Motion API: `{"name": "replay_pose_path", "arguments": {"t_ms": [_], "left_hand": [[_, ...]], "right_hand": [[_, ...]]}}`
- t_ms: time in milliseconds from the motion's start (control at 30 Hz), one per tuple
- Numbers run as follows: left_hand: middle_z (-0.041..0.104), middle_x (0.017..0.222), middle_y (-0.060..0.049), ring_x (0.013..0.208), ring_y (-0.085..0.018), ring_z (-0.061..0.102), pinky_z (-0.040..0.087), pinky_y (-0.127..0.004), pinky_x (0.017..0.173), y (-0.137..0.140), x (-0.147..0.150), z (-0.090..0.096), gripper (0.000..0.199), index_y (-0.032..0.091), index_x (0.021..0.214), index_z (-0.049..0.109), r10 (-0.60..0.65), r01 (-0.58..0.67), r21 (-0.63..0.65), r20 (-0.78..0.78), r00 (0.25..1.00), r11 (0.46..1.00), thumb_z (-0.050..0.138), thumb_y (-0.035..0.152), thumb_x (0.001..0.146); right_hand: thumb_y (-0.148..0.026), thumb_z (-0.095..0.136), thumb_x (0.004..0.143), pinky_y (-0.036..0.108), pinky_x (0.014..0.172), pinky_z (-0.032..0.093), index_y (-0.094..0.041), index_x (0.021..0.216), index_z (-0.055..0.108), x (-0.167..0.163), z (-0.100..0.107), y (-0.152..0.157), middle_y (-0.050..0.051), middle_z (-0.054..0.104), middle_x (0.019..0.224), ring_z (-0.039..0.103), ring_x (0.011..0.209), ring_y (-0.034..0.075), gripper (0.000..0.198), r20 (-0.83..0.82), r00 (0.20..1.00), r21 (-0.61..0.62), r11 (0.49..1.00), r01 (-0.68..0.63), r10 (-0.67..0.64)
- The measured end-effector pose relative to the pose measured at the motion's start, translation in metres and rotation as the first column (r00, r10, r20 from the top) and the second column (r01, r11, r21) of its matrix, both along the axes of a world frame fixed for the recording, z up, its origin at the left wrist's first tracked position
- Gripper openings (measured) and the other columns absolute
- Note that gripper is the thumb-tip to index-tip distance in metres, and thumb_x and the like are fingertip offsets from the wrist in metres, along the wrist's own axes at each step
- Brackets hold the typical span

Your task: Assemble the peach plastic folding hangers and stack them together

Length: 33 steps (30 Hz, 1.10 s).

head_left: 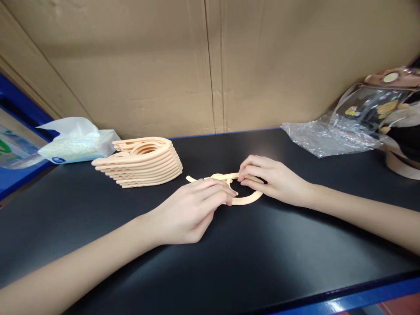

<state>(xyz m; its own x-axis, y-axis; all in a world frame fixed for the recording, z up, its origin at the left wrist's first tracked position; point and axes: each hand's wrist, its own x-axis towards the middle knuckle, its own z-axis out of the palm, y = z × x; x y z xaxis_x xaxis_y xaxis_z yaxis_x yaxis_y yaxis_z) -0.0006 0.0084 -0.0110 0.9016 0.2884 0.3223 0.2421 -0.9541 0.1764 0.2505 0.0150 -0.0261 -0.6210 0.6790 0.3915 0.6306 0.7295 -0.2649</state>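
Note:
A cream plastic hanger point(247, 200) with curved, looped arms lies low over the black table, between my two hands. My left hand point(197, 203) is closed on its left part, fingers bent over it and hiding much of that side. On the upper right side of the loop, my right hand point(267, 177) pinches the hanger between thumb and fingers. A short end of the hanger sticks out beyond my left knuckles. To the left stands a neat stack of similar cream hangers point(147, 164), several pieces lying flat on one another.
Behind the stack is a tissue pack point(77, 146) with a tissue pulled up. A crumpled clear plastic bag point(331, 135) lies at the back right, beside a transparent bag with a brown top point(377, 103). Cardboard point(157, 65) walls off the back of the black table point(295, 258).

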Motion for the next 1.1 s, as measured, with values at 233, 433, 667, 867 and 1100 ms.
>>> {"name": "replay_pose_path", "arguments": {"t_ms": [233,433,667,867,1100], "left_hand": [[0.06,0.124,-0.007,0.121,-0.02,0.049,0.041,-0.034,0.099,0.0,-0.001,0.0,0.033,0.017,0.112,0.055,0.03,-0.029,0.032,-0.04,0.999,0.999,0.041,0.002,0.086],[0.058,0.13,-0.005,0.119,-0.022,0.047,0.04,-0.037,0.089,-0.002,-0.001,0.002,0.04,0.017,0.118,0.052,0.066,-0.055,0.093,-0.124,0.99,0.994,0.042,0.001,0.083],[0.061,0.12,-0.006,0.112,-0.023,0.048,0.041,-0.035,0.082,-0.001,-0.002,0.002,0.039,0.016,0.114,0.052,0.043,-0.022,0.149,-0.14,0.989,0.989,0.042,0.002,0.079],[0.062,0.11,-0.008,0.107,-0.022,0.049,0.041,-0.033,0.094,-0.001,-0.001,0.001,0.036,0.012,0.109,0.054,-0.027,0.041,0.141,-0.1,0.995,0.989,0.041,0.0,0.078],[0.065,0.101,-0.006,0.097,-0.021,0.052,0.044,-0.033,0.088,-0.002,0.0,0.001,0.025,0.012,0.101,0.058,-0.04,0.05,0.185,-0.061,0.997,0.981,0.043,0.001,0.084]], "right_hand": [[-0.025,0.046,0.095,0.033,0.076,0.044,-0.02,0.091,0.061,0.001,0.001,-0.001,0.007,0.059,0.1,0.055,0.084,0.017,0.016,0.011,0.998,0.01,0.998,-0.068,0.068],[-0.022,0.048,0.094,0.029,0.074,0.045,-0.02,0.099,0.058,0.001,0.002,-0.002,0.006,0.058,0.099,0.055,0.083,0.016,0.011,-0.113,0.988,-0.034,0.993,-0.11,0.106],[-0.028,0.068,0.082,0.028,0.068,0.045,-0.019,0.105,0.063,-0.001,0.005,-0.003,0.003,0.058,0.092,0.05,0.074,0.013,0.025,-0.273,0.955,-0.25,0.951,-0.184,0.113],[-0.035,0.072,0.078,0.031,0.075,0.047,-0.019,0.113,0.063,-0.003,0.007,-0.002,0.003,0.06,0.094,0.054,0.084,0.015,0.04,-0.299,0.942,-0.345,0.903,-0.254,0.151],[-0.032,0.058,0.091,0.038,0.097,0.039,-0.022,0.115,0.062,-0.002,0.013,-0.006,0.006,0.064,0.118,0.054,0.111,0.019,0.027,-0.193,0.939,-0.27,0.904,-0.33,0.285]]}}
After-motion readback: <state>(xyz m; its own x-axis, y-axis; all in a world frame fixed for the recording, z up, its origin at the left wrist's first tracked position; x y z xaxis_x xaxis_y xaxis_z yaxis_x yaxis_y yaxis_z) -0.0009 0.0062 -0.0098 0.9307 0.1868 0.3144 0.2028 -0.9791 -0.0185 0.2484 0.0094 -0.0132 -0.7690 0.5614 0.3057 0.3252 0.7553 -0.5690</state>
